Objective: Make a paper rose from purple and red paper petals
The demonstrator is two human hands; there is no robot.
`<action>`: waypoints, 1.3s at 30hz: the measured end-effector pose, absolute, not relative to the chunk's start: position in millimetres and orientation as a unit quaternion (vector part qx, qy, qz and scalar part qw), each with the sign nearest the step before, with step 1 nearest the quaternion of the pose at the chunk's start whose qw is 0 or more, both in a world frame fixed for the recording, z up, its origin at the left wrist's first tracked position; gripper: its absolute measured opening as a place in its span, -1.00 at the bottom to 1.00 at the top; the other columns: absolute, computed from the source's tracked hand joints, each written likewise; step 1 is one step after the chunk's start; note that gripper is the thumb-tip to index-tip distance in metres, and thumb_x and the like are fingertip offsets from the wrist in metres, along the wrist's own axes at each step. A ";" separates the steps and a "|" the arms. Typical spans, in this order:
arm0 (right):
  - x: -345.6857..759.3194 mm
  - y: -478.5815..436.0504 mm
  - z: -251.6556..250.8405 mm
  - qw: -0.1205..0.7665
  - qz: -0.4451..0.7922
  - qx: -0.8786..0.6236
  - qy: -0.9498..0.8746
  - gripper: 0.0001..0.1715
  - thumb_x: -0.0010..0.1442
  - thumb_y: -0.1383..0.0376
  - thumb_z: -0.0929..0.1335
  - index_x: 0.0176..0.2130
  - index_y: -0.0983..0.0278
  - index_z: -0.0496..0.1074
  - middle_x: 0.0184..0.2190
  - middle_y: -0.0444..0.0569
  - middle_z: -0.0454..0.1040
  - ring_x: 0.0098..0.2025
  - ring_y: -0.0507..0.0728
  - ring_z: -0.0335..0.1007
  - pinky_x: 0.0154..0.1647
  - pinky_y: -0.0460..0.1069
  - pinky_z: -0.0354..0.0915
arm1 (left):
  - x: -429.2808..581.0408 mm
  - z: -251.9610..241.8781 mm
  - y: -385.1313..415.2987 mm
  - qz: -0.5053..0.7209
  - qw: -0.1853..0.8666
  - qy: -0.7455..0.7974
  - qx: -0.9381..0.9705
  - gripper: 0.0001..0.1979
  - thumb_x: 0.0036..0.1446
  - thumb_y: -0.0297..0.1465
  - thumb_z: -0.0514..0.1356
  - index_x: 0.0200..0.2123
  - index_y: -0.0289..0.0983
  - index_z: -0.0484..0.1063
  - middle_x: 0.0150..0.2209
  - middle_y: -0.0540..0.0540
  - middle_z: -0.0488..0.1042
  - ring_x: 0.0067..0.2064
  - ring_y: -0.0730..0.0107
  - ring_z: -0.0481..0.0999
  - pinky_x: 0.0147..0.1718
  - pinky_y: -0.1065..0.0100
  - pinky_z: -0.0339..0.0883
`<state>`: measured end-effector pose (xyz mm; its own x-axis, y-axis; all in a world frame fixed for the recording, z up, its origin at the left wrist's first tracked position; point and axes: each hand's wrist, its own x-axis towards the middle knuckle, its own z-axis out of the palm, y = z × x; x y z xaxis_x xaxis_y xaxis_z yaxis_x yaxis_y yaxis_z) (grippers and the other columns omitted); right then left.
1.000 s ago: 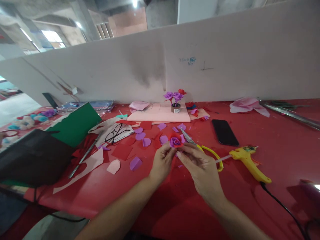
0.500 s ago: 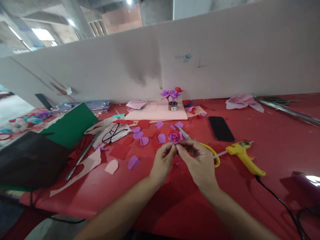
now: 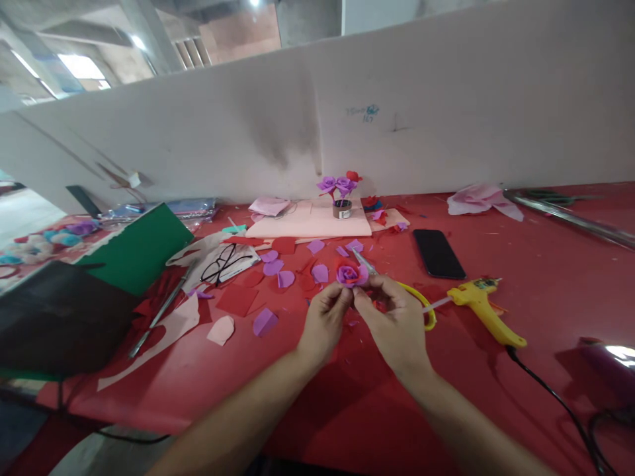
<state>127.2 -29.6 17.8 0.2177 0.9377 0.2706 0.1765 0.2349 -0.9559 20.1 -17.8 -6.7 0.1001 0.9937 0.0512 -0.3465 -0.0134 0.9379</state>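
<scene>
A purple and red paper flower (image 3: 351, 274) is pinched between my two hands, its layered petals facing up. My left hand (image 3: 325, 314) closes thumb and fingers at the flower's lower left edge. From the right, my right hand (image 3: 394, 317) grips the lower edge with thumb and forefinger. The flower's underside is hidden behind my fingertips. Just behind lie scissors with yellow handles (image 3: 419, 297), partly covered by my right hand. Loose purple petals (image 3: 286, 279) and red paper pieces (image 3: 240, 299) are scattered to the left of the flower.
On the right lie a yellow glue gun (image 3: 483, 311) with its cord and a black phone (image 3: 439, 254). Finished purple flowers (image 3: 337, 186) stand in a brown roll (image 3: 342, 210) at the back. Eyeglasses (image 3: 225, 263), a metal rod (image 3: 161, 311) and a green board (image 3: 133, 254) are leftward.
The flower has turned slightly in my fingers, and more of its right-hand purple petal shows. Both hands keep nearly the same place.
</scene>
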 end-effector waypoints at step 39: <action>136.3 -33.5 16.6 0.639 0.348 -0.412 -0.548 -0.87 0.15 0.31 0.45 -0.23 0.16 0.53 -0.31 -0.11 0.52 -0.23 0.08 0.44 -0.13 0.01 0.37 | 10.5 -6.7 -14.4 0.542 0.575 0.336 0.512 -0.71 0.14 -0.15 0.24 -0.33 -0.26 0.58 -0.45 -0.02 0.43 -0.36 0.44 0.36 -0.27 0.39 0.28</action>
